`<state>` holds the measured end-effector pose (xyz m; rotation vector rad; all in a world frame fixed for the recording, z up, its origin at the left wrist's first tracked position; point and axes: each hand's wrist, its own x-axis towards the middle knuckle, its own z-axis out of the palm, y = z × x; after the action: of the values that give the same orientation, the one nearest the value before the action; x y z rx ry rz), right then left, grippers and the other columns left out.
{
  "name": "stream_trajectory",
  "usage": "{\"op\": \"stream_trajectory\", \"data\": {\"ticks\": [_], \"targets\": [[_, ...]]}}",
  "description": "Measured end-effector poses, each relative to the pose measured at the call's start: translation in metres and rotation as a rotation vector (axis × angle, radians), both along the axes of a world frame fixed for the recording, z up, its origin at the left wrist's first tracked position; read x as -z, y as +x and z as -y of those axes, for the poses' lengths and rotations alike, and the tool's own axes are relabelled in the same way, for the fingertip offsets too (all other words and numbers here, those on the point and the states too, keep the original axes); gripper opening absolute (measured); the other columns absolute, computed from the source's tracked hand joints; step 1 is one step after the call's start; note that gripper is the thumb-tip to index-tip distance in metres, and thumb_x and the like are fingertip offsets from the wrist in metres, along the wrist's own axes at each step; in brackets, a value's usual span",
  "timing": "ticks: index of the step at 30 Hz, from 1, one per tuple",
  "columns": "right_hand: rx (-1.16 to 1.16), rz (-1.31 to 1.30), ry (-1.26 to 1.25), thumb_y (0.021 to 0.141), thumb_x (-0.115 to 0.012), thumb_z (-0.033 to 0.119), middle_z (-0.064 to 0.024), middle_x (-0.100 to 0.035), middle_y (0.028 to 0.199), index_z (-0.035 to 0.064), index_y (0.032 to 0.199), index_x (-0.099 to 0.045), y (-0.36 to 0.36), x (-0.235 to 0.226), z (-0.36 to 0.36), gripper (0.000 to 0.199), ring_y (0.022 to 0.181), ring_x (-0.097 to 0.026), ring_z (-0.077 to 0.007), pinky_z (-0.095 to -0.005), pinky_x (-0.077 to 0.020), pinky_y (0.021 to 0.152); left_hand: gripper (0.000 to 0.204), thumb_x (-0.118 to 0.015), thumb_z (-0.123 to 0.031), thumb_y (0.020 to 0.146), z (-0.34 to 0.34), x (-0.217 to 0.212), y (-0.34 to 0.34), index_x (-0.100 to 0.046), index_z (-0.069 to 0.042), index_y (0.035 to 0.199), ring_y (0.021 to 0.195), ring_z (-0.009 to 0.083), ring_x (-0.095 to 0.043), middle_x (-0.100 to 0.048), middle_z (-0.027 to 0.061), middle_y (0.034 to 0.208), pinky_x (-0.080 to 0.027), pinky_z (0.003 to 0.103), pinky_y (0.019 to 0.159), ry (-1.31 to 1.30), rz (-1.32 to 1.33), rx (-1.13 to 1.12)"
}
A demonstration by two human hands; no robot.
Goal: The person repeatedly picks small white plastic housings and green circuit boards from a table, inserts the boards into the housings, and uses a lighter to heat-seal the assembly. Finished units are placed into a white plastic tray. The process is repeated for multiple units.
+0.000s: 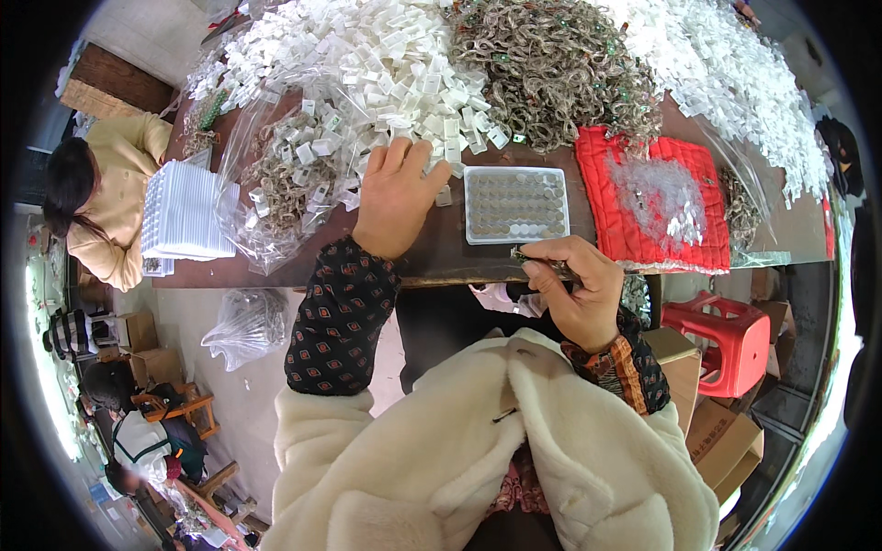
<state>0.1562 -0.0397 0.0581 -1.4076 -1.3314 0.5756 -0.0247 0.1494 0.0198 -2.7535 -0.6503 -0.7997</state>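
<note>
My left hand (395, 200) lies at the near edge of a heap of small white plastic housings (404, 78), its fingers stretched over the pieces. Whether a fingertip touches one is hidden. My right hand (583, 285) is closed in a pinch at the table's front edge. Between thumb and forefinger it holds a small dark wired part (517, 253); the rest of the part is hidden in the palm. Between both hands sits a white plastic tray (471, 230) with rows of round greyish discs. A tangled heap of looped wires with green bits (551, 73) rises behind the tray.
A red quilted cloth (602, 207) carries small clear pieces. Left stand a clear bag of parts (276, 225) and stacked white trays (188, 216). More white pieces (735, 83) heap up at far right. A red stool (726, 335) and a co-worker (119, 188) flank the table.
</note>
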Motion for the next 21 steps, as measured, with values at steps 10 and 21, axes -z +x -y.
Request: {"op": "stream_trajectory", "data": {"ticks": [10,21], "targets": [[-0.261,-0.66,-0.135,0.093,-0.065,0.004,-0.0061,-0.066,0.1,-0.0007,0.107,-0.065,-0.005,0.003,0.002,0.015,0.078,-0.063,-0.0099,-0.0243,-0.0498,0.067,0.023,-0.072,0.004,0.08,0.084,-0.012,-0.014,-0.06,0.001,0.101,0.079,0.0135,-0.064,-0.065,0.0076,0.092,-0.052,0.026,0.065,-0.849,0.505,-0.144],[-0.231,-0.704,0.016,0.093,-0.062,-0.004,-0.0066,-0.064,0.1,-0.0026,0.109,-0.063,-0.005,0.008,0.005,0.016,0.083,-0.062,-0.0105,-0.0243,-0.0513,0.071,0.028,-0.062,0.007,0.091,0.14,-0.015,0.012,-0.058,0.003,0.119,0.091,0.0167,-0.066,-0.067,0.0114,0.107,-0.055,0.029,0.081,-1.831,1.069,0.273]]}}
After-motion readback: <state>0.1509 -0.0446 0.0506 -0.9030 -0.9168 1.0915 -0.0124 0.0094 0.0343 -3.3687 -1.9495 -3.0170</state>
